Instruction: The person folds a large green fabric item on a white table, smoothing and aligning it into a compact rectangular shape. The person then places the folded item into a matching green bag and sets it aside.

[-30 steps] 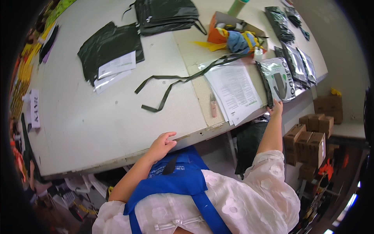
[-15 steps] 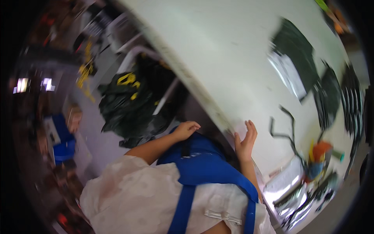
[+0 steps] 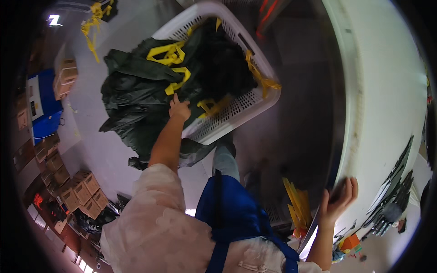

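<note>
My left hand (image 3: 180, 109) reaches over a heap of dark green, shiny fabric (image 3: 132, 86); its index finger stretches toward a yellow strap (image 3: 180, 79). Nothing shows in its grasp, and whether it touches the cloth I cannot tell. The heap spills over the left side of a white perforated basket (image 3: 218, 127), and more yellow straps hang at the basket's rim. At the white table's edge (image 3: 353, 136), my right hand (image 3: 339, 200) rests with thumb and fingers apart, holding nothing.
Yellow strips (image 3: 298, 207) stand below the table edge. Dark flat pieces (image 3: 391, 177) lie on the table at the right. Several cardboard boxes (image 3: 84, 193) and a blue box (image 3: 45, 102) are on the floor at the left.
The view has swung left and down toward the basket. My left hand has gone from in front of my blue apron out over the green heap. My right hand stays by the table edge.
</note>
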### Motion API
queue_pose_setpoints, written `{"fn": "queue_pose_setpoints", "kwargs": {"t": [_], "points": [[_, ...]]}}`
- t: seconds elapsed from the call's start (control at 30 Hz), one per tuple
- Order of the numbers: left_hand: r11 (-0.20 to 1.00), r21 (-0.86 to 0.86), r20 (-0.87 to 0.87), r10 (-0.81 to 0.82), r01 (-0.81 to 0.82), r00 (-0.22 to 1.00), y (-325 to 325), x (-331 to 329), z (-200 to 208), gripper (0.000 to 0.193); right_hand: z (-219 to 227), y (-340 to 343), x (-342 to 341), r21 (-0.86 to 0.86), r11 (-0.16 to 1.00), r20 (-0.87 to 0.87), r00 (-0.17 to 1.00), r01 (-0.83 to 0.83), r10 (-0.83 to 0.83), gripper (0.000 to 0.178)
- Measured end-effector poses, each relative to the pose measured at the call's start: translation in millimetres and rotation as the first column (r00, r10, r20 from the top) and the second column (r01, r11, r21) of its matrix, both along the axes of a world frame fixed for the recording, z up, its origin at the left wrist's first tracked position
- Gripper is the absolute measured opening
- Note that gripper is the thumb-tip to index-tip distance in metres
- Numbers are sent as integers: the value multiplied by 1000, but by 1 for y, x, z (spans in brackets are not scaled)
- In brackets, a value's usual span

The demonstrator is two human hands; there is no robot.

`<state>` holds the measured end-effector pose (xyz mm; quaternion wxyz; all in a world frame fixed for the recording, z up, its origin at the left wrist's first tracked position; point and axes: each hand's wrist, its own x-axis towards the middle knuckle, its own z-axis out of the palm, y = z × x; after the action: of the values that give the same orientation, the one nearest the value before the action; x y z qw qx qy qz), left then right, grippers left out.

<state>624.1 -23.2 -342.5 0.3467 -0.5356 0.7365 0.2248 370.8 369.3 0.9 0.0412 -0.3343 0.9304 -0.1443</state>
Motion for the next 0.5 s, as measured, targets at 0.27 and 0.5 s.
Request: {"fn": "queue_pose_setpoints", "kwargs": {"t": [0.27, 0.5], "points": [[642, -216, -533, -709, 736, 462, 150, 88, 8, 67, -3, -8, -7, 223, 971, -148, 981, -87, 122, 59], [742, 428, -150, -505, 516, 850, 124, 160, 17, 48, -9, 4, -3, -38, 999, 24, 1000, -12, 13, 63]]}}
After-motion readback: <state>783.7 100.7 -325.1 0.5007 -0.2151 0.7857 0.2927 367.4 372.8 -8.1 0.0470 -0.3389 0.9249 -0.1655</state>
